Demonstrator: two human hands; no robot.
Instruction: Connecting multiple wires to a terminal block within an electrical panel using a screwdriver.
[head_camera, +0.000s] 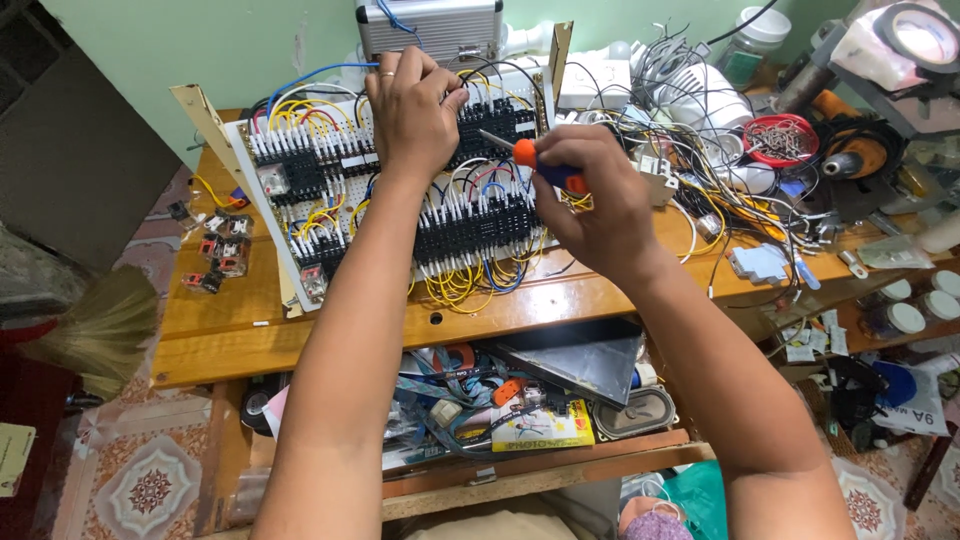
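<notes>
We are working on the white wiring panel (330, 215), which is leaning tilted on the wooden workbench (300, 330), its face crowded with rows of black terminal blocks (478, 225) and yellow, blue and white wires.

Left hand (412, 110): resting on the upper middle of the panel, fingers curled down over the top row of terminals and the wires there. Whether it is pinching one wire or only steadying the board, we cannot tell; the fingertips are hidden.

Right hand (590, 205): closed in a full grip around the orange-and-blue handle of a screwdriver (530, 162), blade pointing left toward the terminals just beside the left hand. The tip appears to be hovering close to the blocks, not yet seated.

Step, as we are judging it: terminal work, between positioning and driving. The next move is calling for the blade to settle squarely into one small screw head among tightly packed neighbours, with the left hand keeping the tilted panel from shifting.
</notes>
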